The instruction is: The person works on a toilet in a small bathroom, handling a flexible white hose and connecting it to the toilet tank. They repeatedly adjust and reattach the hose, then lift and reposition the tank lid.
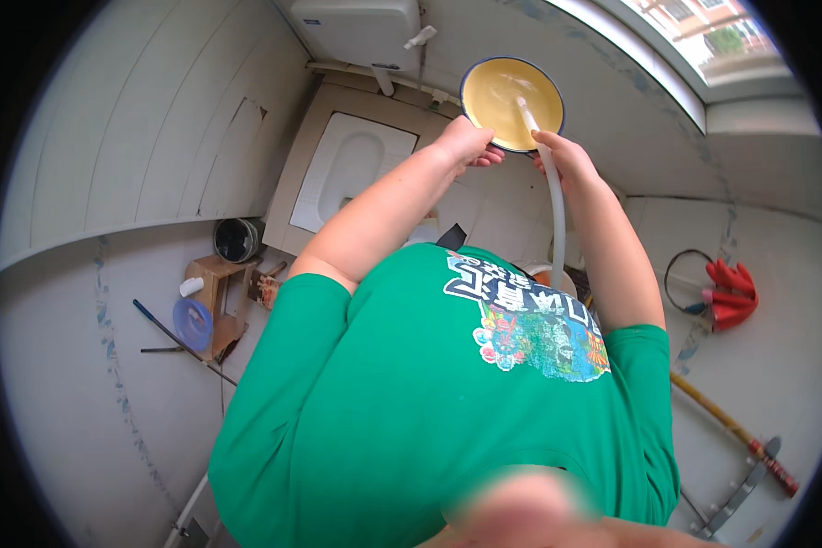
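Note:
A yellow enamel basin point(511, 78) with a dark blue rim is held out in front of me, its inside facing up. My left hand point(468, 142) grips the rim at the near left, fingers curled underneath. At the near right, my right hand point(566, 158) is closed around a pale flexible hose point(558, 215) and also meets the basin's rim. The whitish hose end lies over the rim and points into the basin, where the surface shines as if wet. From my right hand the hose runs back toward my body. The fingers under the basin are partly hidden.
Beyond my left arm, a white squat toilet point(361, 151) is set in the floor below a wall cistern point(361, 32). A dark bucket point(237, 239) and wooden shelf point(217, 301) stand left. Red gloves point(732, 294) and a wooden-handled tool point(721, 420) are at the right.

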`<state>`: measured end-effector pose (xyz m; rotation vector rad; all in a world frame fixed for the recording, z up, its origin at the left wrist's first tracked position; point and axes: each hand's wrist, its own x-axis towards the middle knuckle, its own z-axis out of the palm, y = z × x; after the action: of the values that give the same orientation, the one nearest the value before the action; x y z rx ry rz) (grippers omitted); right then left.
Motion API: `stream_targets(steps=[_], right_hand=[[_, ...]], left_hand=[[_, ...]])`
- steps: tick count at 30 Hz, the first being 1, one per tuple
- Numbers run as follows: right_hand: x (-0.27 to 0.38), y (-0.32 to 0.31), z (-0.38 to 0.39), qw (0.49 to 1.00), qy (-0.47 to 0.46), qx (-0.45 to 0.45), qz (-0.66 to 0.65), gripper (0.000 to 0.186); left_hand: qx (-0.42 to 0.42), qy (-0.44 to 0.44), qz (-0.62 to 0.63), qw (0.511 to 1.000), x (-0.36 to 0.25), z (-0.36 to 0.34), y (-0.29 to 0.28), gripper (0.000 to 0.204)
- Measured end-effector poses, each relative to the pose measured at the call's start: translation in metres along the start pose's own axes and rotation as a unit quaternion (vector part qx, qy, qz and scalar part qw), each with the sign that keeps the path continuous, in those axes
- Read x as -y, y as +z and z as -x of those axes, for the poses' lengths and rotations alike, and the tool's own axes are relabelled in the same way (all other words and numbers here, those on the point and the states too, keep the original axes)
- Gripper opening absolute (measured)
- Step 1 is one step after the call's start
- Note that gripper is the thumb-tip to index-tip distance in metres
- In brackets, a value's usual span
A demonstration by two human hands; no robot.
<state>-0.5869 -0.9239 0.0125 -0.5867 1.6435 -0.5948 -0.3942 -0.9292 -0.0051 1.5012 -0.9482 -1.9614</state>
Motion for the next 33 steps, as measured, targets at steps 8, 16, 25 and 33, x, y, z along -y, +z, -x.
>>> stream_targets(steps=[8,16,25,33], right_hand=[[-0.007,0.008,0.018,0.998,0.013,0.047,0.045,0.032],[0.033,-0.051,0.026,0.973,0.013,0.063,0.222,0.033],[0.045,-0.060,-0.029,0.917,0.026,0.223,0.331,0.028],[0.025,-0.046,-0.031,0.850,-0.033,0.316,0.419,0.028]], left_hand=[[-0.046,0.033,0.010,0.998,0.020,0.036,-0.001,0.027],[-0.110,0.073,0.169,0.977,0.033,0.049,0.082,0.027],[-0.271,0.082,0.308,0.908,0.055,0.037,0.132,0.031],[-0.390,0.104,0.362,0.840,0.099,0.048,0.168,0.034]])
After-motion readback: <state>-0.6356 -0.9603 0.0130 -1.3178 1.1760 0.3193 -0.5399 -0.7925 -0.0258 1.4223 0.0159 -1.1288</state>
